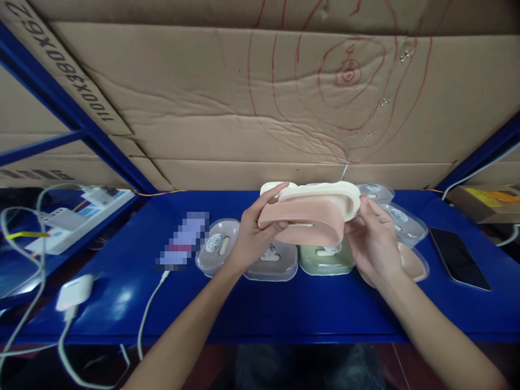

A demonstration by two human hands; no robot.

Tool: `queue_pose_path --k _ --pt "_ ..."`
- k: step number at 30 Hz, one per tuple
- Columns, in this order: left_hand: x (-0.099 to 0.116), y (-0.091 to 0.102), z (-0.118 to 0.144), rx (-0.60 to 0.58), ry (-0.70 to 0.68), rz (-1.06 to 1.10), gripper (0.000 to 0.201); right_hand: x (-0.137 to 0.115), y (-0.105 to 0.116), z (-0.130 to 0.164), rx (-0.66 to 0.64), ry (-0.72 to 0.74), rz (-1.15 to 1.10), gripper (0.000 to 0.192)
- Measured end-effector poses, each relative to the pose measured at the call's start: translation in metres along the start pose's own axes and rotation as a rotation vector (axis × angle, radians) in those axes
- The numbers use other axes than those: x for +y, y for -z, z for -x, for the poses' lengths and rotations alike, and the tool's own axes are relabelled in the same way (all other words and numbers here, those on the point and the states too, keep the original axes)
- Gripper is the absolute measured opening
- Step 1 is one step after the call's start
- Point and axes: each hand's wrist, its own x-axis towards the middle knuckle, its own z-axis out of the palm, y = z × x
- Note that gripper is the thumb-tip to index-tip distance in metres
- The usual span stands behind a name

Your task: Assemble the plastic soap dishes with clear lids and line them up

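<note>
Above the blue table, my left hand (pixel 255 233) is closed round the left end of a pink plastic dish (pixel 309 216), which is tilted and has a slot in its face. My right hand (pixel 376 233) pinches the right end of a cream, wavy-edged plastic tray (pixel 325 190) that sits just behind and above the pink dish. Below my hands stand several small lidded boxes, among them a green box (pixel 325 262) and a greyish box (pixel 274 265). Another clear-lidded box (pixel 217 246) lies left of my left hand. A pink box (pixel 414 262) is partly hidden by my right wrist.
A phone (pixel 182 241) on a white cable lies to the left, and a dark phone (pixel 459 257) to the right. A white charger (pixel 75 292) and a power strip (pixel 81 222) with cables are far left. A cardboard panel (pixel 203 97) stands behind the table (pixel 284 319).
</note>
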Motion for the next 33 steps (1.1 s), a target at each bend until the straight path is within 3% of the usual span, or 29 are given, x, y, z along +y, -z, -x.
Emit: queue_pose_path --k 10,13,17,22,26,30,33 --pt "-0.005 -0.003 0.003 -0.021 -0.102 -0.072 0.086 0.0 -0.014 0.013 0.023 0.03 -0.027 0.027" --pt "-0.005 -0.003 0.002 0.002 -0.118 -0.108 0.078 0.0 -0.016 0.013 0.018 0.021 -0.073 0.026" --pt "-0.003 -0.002 0.002 0.07 -0.075 -0.233 0.052 0.0 -0.016 0.014 -0.02 0.017 -0.088 0.024" --pt "0.001 -0.002 0.003 0.152 -0.115 -0.378 0.031 -0.001 -0.006 0.012 -0.188 0.067 -0.013 0.02" --pt "0.003 -0.004 0.005 0.192 -0.166 -0.429 0.03 -0.007 -0.005 0.01 -0.305 0.186 0.164 0.037" --pt "0.005 -0.011 0.007 0.235 -0.041 -0.359 0.034 -0.007 -0.009 0.01 -0.271 0.122 0.219 0.018" --pt "0.007 -0.014 0.005 0.183 0.1 -0.111 0.037 -0.004 -0.007 0.008 -0.218 0.024 0.178 0.017"
